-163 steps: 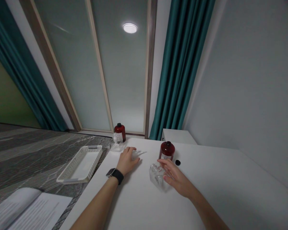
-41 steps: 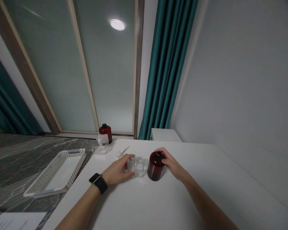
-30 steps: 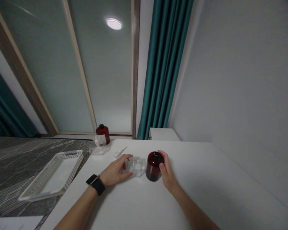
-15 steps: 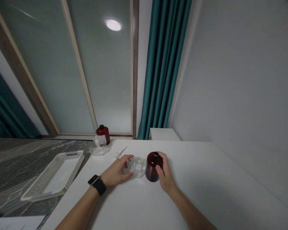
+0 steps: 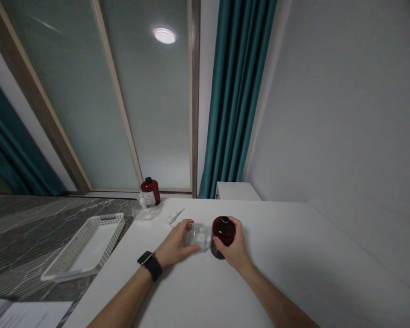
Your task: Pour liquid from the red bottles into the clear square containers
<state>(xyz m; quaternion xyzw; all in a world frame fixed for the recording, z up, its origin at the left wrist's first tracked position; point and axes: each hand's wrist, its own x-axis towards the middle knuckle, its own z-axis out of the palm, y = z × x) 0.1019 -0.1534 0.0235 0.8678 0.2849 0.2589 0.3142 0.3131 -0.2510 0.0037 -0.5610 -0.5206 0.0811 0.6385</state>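
My right hand [image 5: 237,246] is wrapped around a dark red bottle [image 5: 223,230] with an uncapped neck, upright at the middle of the white table. Whether the bottle's base touches the tabletop, I cannot tell. Left of it lies a clear plastic tray [image 5: 201,238] with small pale contents I cannot make out. My left hand [image 5: 178,243], with a black watch on the wrist, grips the tray's left part, thumb at the near side and fingers at the far side. A white pump head [image 5: 172,217] with a thin spout lies just beyond that hand.
Another red bottle [image 5: 151,191] with a black cap and label stands at the far left table corner, beside clear plastic packaging [image 5: 146,212]. A white perforated basket [image 5: 109,239] sits left of the table [image 5: 198,296]. Papers [image 5: 37,314] lie at lower left.
My left hand has moved right and closed in around the clear tray. My right hand's thumb has come across the bottle's front. The whole view has shifted slightly.
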